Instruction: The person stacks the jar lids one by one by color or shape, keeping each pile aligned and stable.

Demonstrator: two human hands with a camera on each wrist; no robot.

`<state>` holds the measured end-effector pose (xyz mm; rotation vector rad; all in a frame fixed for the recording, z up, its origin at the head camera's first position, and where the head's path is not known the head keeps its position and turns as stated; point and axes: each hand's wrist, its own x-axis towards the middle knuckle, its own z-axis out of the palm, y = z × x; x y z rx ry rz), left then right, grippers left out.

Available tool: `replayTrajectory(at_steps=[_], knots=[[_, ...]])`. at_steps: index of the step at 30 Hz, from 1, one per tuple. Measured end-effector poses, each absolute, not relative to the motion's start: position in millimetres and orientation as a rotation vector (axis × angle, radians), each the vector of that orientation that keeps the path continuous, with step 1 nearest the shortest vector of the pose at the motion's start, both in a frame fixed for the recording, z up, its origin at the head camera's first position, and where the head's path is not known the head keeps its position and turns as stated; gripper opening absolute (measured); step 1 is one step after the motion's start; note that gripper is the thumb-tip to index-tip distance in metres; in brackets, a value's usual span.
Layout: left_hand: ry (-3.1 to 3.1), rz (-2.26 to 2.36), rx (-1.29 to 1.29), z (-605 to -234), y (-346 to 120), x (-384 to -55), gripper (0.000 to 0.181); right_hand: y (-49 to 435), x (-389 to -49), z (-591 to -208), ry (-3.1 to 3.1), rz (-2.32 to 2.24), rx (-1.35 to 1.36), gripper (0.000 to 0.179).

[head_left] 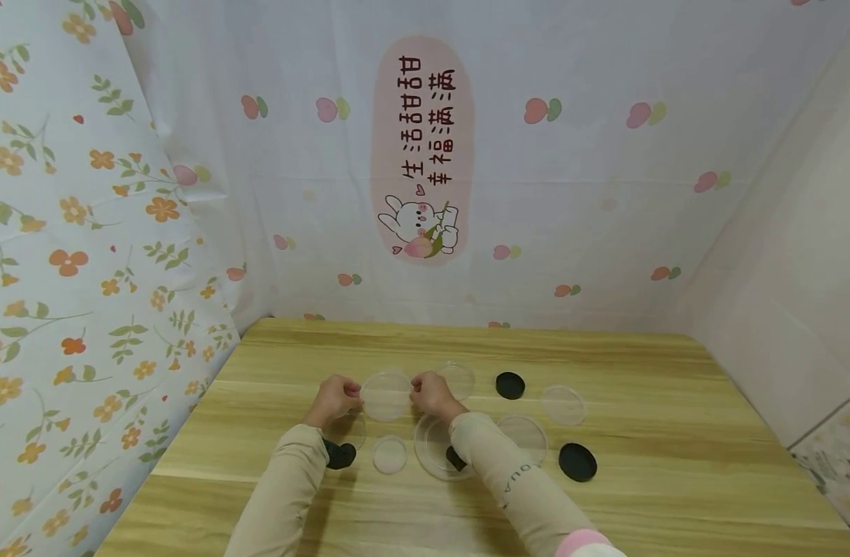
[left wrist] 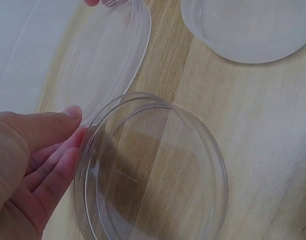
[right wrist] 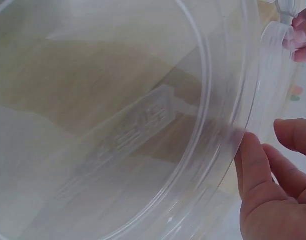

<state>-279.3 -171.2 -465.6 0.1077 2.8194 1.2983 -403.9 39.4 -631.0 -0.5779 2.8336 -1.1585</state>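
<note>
A clear round plastic lid (head_left: 386, 397) is between my two hands, slightly tilted in the left wrist view. My left hand (head_left: 336, 400) holds its left edge, thumb (left wrist: 55, 127) on one side and fingers on the other. At the opposite edge, my right hand (head_left: 433, 392) holds the rim with fingertips (right wrist: 255, 150) and thumb. Below the left hand lies another clear round lid (left wrist: 220, 175). Under the right forearm is a large clear lid (right wrist: 208, 75) with raised lettering, partly hidden by the sleeve in the head view.
A small frosted lid (head_left: 390, 454) lies nearer me. Another clear lid (head_left: 459, 375) is behind my right hand. Rightward lie two black lids, one far (head_left: 510, 385) and one near (head_left: 578, 462), plus clear lids (head_left: 564, 405) (head_left: 532, 441). All rest on a wooden table (head_left: 647, 387) against a curtain.
</note>
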Motion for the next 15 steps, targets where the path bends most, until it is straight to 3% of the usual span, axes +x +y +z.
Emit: replayTrajectory(at_steps=[3, 7, 9, 10, 15], knots=[[2.821, 1.323, 0.193, -481.3, -179.7, -289.3, 0.026, 37.3, -407.4, -636.6, 2.851, -1.148, -0.562, 0.03], [2.827, 1.35, 0.384, -547.5, -203.2, -331.9, 0.03, 34.2, -406.6, -638.4, 2.856, -1.168, -0.543, 0.031], [2.813, 1.392, 0.429, -562.2, -208.4, -341.4, 0.03, 32.6, -403.1, -632.9, 2.857, -1.157, -0.524, 0.031], [2.802, 1.397, 0.38, -561.6, -207.0, -341.9, 0.03, 32.0, -400.6, -630.6, 2.878, -1.151, -0.545, 0.031], [2.779, 1.393, 0.131, -485.8, -179.2, -294.3, 0.025, 30.9, -390.3, -614.0, 2.886, -1.163, -0.51, 0.029]])
